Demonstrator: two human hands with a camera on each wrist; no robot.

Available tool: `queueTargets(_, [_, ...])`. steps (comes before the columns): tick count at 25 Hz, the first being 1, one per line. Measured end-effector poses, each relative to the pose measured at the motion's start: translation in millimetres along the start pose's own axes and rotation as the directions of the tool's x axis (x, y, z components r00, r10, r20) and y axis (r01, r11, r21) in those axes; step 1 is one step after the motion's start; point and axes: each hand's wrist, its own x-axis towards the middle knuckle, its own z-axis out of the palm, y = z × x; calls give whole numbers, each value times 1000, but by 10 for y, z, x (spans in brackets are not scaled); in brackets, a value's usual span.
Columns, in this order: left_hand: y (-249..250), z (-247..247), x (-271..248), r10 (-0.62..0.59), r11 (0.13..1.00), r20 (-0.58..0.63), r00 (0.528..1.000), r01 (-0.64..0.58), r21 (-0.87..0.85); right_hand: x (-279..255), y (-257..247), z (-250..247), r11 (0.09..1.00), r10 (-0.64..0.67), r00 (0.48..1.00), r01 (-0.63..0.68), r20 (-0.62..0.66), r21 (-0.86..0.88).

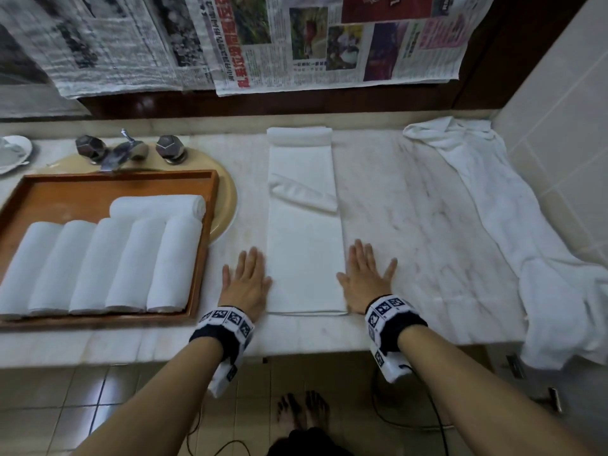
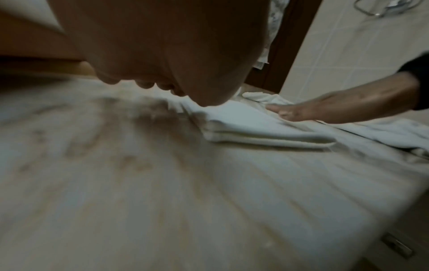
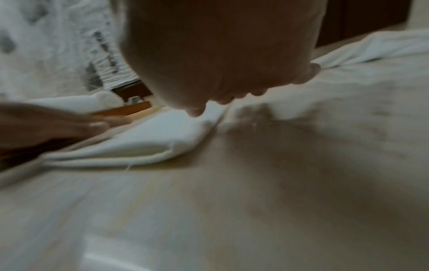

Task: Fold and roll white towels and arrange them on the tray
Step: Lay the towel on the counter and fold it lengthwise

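Bare forearms and feet; each wrist wears a black band (image 1: 393, 324) carrying white, black-patterned marker blocks.

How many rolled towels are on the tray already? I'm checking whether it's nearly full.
6. Five rolled towels lie side by side along the wooden tray's near side, and one lies crosswise behind them. Its left part runs out of frame, so more may be hidden.

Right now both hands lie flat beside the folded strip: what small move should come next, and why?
Probably curl the fingers of the left hand and right hand under the near end of the folded towel and start rolling it away. It lies flat and narrow, unrolled, between both flat palms, while six finished rolls already sit in the tray.
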Motion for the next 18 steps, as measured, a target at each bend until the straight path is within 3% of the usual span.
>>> queueTargets(2, [186,7,-48,112,994,-39,993,-112,3,-124,-140,38,989,-146,987,144,-71,-35])
queueTargets(5, [416,209,-148,262,962,23,965,-263,73,-292,-286,284,951,-305,952,304,-8,-62])
queueTargets(9, [248,370,-247,104,988,-16,994,-102,117,-316,-92,415,969,-244,969,242,-35,-50])
queueTargets(13, [145,348,-198,113,991,-95,989,-105,88,-311,-20,395,967,-245,968,241,-51,-83])
queueTargets(14, [124,315,-174,160,986,-173,972,-150,66,-312,-30,369,968,-239,969,234,-54,-87])
queueTargets(16, [61,244,-166,263,959,-399,878,-282,11,-335,-89,325,957,-282,947,267,-156,-112])
queueTargets(18, [0,226,-199,268,925,-526,807,-369,-93,-378,-164,300,907,-416,850,414,-324,-80])
